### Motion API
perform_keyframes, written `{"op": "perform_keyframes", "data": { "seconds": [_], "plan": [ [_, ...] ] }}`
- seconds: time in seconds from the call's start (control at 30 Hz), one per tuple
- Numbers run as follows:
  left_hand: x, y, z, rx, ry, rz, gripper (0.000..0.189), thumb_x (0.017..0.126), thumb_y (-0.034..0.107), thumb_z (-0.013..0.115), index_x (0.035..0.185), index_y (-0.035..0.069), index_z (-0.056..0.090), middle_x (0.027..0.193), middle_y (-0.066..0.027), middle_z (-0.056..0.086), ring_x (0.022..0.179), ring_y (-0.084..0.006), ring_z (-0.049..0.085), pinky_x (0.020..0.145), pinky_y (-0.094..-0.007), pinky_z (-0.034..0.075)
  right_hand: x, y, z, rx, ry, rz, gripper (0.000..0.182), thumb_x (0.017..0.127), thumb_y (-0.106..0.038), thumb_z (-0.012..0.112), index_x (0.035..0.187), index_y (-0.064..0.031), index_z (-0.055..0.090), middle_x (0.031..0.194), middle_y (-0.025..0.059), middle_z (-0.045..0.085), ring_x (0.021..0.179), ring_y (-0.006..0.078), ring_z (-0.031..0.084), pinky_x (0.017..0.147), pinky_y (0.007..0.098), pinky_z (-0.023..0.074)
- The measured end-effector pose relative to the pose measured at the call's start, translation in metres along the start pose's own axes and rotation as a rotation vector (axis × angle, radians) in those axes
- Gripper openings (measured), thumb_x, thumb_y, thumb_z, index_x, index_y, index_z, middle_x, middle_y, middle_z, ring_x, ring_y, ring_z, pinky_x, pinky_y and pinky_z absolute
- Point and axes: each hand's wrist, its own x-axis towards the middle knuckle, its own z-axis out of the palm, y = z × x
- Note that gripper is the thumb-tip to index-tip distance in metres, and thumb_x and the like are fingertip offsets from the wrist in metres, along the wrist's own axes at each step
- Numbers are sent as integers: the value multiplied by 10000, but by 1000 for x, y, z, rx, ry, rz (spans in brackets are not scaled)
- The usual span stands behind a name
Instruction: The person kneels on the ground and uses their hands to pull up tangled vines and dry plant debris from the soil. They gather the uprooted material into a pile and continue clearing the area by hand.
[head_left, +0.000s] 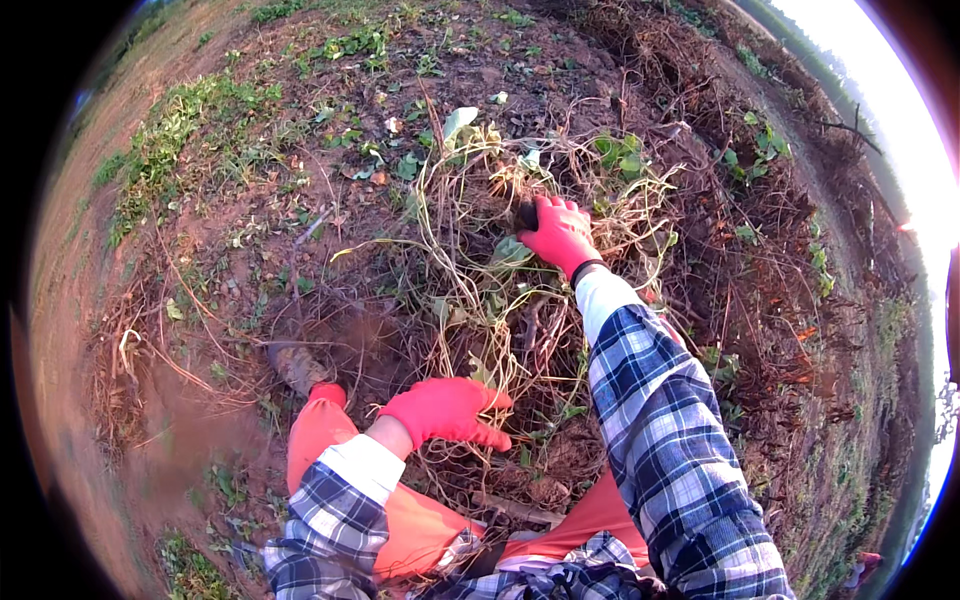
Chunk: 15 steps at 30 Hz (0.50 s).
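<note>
My right hand (561, 234), in a red glove, reaches forward into a heap of tangled vines (457, 262). Its fingers curl over a dark rounded object (529, 215), whose kind I cannot make out. Closer to my body is my left hand (448, 409), also red-gloved, with fingers and thumb apart at the near edge of the heap. Thin yellowish stems pass beside its fingertips, and nothing shows in its grasp. Some wilted green leaves (511, 251) hang among the stems below the right hand.
My legs in orange trousers (420, 525) are bent on either side of the near vines. A muddy shoe (296, 367) rests on the soil at left. Dry brush (750, 300) piles up along the right. Low green plants (172, 135) grow at upper left, and a stick (313, 225) lies nearby.
</note>
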Motion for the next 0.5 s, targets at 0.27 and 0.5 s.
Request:
{"op": "perform_keyframes", "data": {
  "seconds": [0.27, 0.5],
  "plan": [
    [14, -15, -23, 43, 1252, -92, 317, 770, 363, 703, 880, 76, 628, 1018, -63, 590, 925, -244, 593, 786, -382, 465, -81, 23, 5, 102, 306, -17, 314, 649, -286, 664, 878, -85, 589, 972, 104, 554, 996, 323, 484, 842, 453, 385],
    [11, -28, -45, -805, 1545, 506, 425, 868, 302, 616, 1213, 73, 520, 1223, -83, 491, 1096, -181, 512, 875, -301, 470, -128, 19, 5, 149, 395, -48, 373, 624, -256, 720, 908, -53, 586, 969, 118, 538, 993, 334, 475, 834, 443, 407]
  ]
}}
